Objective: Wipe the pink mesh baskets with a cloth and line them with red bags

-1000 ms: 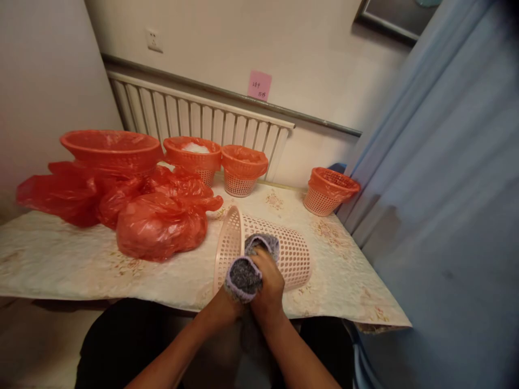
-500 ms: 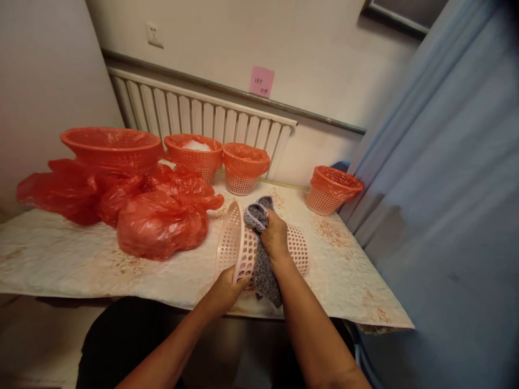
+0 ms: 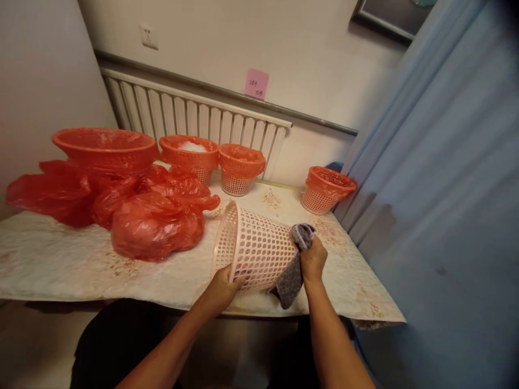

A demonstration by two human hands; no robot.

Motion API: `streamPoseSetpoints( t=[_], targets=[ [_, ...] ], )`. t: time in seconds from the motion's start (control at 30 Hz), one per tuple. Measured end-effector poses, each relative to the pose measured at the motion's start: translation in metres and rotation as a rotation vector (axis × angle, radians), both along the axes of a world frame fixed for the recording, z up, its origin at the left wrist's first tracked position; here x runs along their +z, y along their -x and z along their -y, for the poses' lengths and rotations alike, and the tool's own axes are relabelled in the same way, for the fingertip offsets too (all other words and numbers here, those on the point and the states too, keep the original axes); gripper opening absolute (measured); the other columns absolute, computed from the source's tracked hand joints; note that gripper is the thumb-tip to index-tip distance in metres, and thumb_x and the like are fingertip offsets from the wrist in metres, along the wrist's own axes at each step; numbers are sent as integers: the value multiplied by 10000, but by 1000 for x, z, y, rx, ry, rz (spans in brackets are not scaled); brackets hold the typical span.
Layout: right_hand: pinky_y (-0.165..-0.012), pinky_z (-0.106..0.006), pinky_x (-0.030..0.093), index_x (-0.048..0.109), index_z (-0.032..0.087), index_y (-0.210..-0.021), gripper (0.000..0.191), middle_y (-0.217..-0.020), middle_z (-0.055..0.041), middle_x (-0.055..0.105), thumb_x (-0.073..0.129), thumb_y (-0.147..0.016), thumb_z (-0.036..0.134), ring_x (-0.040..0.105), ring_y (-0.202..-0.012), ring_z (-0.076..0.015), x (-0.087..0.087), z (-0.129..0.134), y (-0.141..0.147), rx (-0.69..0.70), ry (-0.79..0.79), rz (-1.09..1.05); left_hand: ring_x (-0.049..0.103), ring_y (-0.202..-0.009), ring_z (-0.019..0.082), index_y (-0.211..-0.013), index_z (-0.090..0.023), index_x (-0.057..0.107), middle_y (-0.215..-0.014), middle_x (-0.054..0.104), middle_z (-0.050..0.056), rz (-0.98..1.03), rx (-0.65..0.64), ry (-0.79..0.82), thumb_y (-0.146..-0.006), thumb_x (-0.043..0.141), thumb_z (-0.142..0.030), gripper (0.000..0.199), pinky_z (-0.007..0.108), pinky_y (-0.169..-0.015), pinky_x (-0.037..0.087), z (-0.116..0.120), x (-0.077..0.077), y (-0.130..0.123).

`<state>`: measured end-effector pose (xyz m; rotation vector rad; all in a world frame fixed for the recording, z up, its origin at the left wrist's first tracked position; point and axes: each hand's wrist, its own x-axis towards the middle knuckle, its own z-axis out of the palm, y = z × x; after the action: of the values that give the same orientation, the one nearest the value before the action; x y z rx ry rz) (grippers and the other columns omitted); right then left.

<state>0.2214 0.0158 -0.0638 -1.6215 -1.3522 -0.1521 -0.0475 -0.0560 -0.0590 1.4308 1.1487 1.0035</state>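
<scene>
1. Left hand [image 3: 222, 289]: pinching the rim of the pink basket [image 3: 263, 246] at its near, lower edge. Thumb lies on the outer lattice; the other fingers go round the mouth side, mostly hidden.
2. Right hand [image 3: 314, 260]: fingers curled tight around the gray cloth [image 3: 290, 283]. Fingertips are hidden in the fold, can't tell how they're set.
3. Pink basket: on its side between the two sets of fingers. Mouth opens to the left, at the left fingers; body runs right and narrows toward the right fingers. Can't tell if its full weight is on the table [image 3: 60, 273].
4. Gray cloth: bunched with a pale purple edge just above the right fingers; loose part hangs down and left of them, over the basket's base end, covering part of it.
5. Left of the left fingers, well apart: red plastic bags [image 3: 158, 229], in a heap.
6. Beyond the left fingers, further back: a wide red-lined basket [image 3: 105, 148], then two smaller lined baskets [image 3: 238, 168] side by side. The left one of that pair has something white inside.
7. Beyond the right fingers, apart: another lined basket [image 3: 324, 192], next to the blue curtain [image 3: 438, 216].
</scene>
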Motion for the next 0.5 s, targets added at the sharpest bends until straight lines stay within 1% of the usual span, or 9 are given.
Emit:
streamPoseSetpoints(
  t=[0.07, 0.13, 0.2, 0.27, 0.3, 0.37, 0.43, 0.5],
  targets=[
    [-868, -380, 475, 666, 131, -1126, 344, -1082, -141, 695, 508, -850, 264, 636, -1002, -276, -19, 21, 16, -26, -63, -64, 674, -980, 281, -983, -102, 682, -1026, 745, 120, -10, 2, -1, -747, 589, -335, 344, 393, -914, 518, -1, 1, 0],
    [-973, -427, 447, 592, 123, -1256, 417, -1239, -162, 630, 498, -872, 253, 583, -1152, -281, -39, 42, 39, -17, -154, -117, 677, -970, 275, -1000, -100, 687, -1037, 743, 120, -10, -16, -6, -758, 575, -333, 355, 395, -922, 516, -2, 1, -1],
    [-1043, -466, 409, 551, 125, -1303, 428, -1311, -166, 585, 459, -895, 216, 530, -1244, -269, -54, 61, 64, 41, -205, -127, 670, -997, 277, -1018, -97, 694, -1054, 740, 121, 3, -42, -36, -767, 571, -341, 371, 403, -958, 498, -4, 1, -3],
    [-1064, -484, 401, 562, 135, -1279, 403, -1346, -161, 558, 468, -893, 202, 499, -1282, -262, -60, 75, 88, 167, -222, -96, 651, -1055, 280, -1036, -100, 699, -1070, 737, 116, 32, -65, -78, -780, 575, -359, 385, 411, -1013, 461, -5, 2, -5],
    [-1064, -486, 406, 567, 140, -1268, 396, -1352, -157, 552, 488, -884, 197, 495, -1286, -261, -58, 80, 98, 226, -227, -85, 642, -1079, 278, -1046, -105, 699, -1076, 737, 110, 50, -75, -95, -793, 570, -370, 388, 413, -1032, 444, -5, 2, -6],
    [-1059, -484, 418, 566, 150, -1263, 403, -1355, -148, 552, 523, -864, 187, 502, -1280, -258, -48, 86, 115, 323, -242, -76, 636, -1085, 271, -1061, -119, 700, -1080, 737, 96, 73, -106, -117, -817, 555, -376, 383, 415, -1037, 439, -4, 1, -7],
    [-1057, -476, 425, 565, 157, -1262, 408, -1347, -141, 561, 526, -856, 172, 516, -1267, -252, -32, 88, 129, 393, -266, -66, 645, -1049, 271, -1049, -127, 708, -1059, 743, 89, 50, -129, -120, -813, 559, -358, 362, 416, -1009, 463, -2, 0, -6],
    [-1061, -468, 423, 580, 158, -1237, 384, -1340, -138, 568, 507, -860, 163, 523, -1262, -247, -16, 86, 139, 472, -280, -21, 639, -1053, 273, -1045, -137, 711, -1060, 742, 91, 5, -117, -137, -782, 586, -324, 346, 413, -1007, 465, -1, -2, -3]
  ],
)
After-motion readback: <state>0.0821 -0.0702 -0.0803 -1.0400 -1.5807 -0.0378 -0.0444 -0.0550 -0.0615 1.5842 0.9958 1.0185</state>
